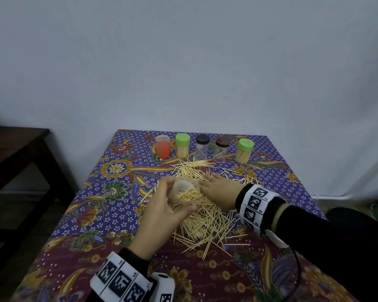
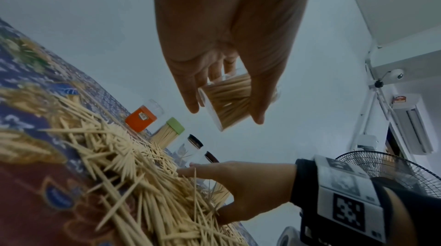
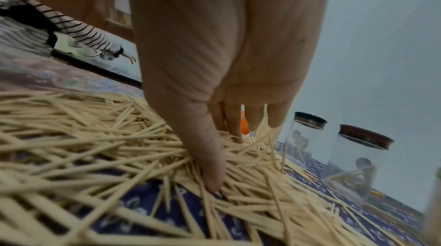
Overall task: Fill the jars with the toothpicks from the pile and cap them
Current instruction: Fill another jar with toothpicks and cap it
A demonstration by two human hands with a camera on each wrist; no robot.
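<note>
1. Left hand [image 1: 162,211] raised above the toothpick pile [image 1: 205,216], fingers and thumb curled round an uncapped clear jar [image 1: 183,192], clamped on its sides.
2. Jar tilted, its open mouth towards the head camera, partly filled with toothpicks; in the left wrist view, the same jar [image 2: 226,103] pinched between thumb and fingers, clear of the pile below.
3. Right hand [image 1: 222,189] just right of the held jar, palm down on the pile, fingers straight and slightly apart.
4. In the right wrist view, thumb tip and fingertips [image 3: 212,180] pressed into the loose toothpicks [image 3: 95,146]; nothing visibly gripped.
5. Beyond the right fingertips, a row of standing jars at the far edge of the patterned tablecloth [image 1: 85,216]: orange jar [image 1: 162,146], green-lidded jar [image 1: 182,145] full of toothpicks, two dark-lidded jars [image 1: 202,147] nearly empty, another green-lidded jar [image 1: 244,151], also full.
</note>
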